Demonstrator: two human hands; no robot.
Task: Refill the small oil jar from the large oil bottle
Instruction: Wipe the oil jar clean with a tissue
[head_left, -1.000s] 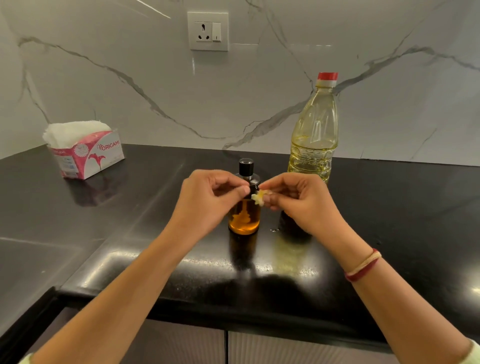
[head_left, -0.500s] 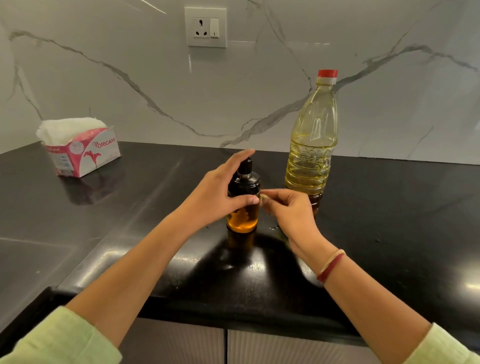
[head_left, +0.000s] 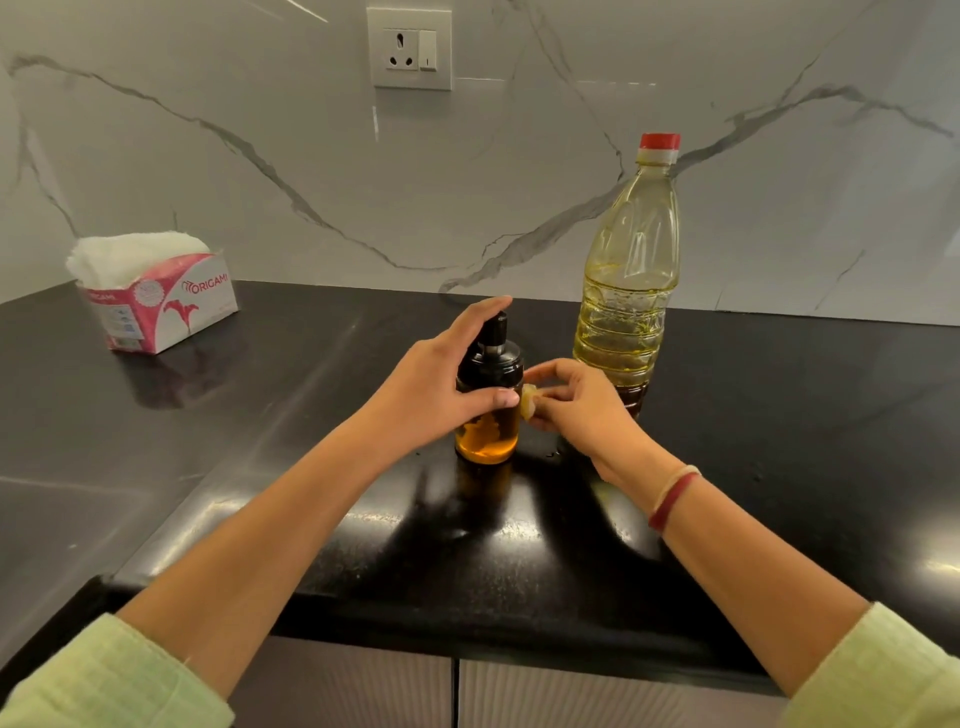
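The small oil jar (head_left: 487, 435) stands upright at the middle of the black counter, with amber oil in its lower part and a black lid with a knob on it. My left hand (head_left: 436, 389) is wrapped around the jar's upper half, thumb across the front. My right hand (head_left: 576, 410) is just right of the jar and pinches a small crumpled piece of tissue (head_left: 529, 404) against the jar's side. The large oil bottle (head_left: 629, 280), clear plastic with a red cap on, stands upright behind my right hand, about half full of yellow oil.
A pink and white tissue box (head_left: 156, 306) sits at the back left of the black counter (head_left: 779, 415). A marble wall with a power socket (head_left: 409, 49) rises behind. The counter's front edge runs above grey cabinet doors (head_left: 457, 691).
My left hand left the tissue pinch and closed around the jar. My right hand brought the tissue piece against the jar's right side. The large bottle has not moved.
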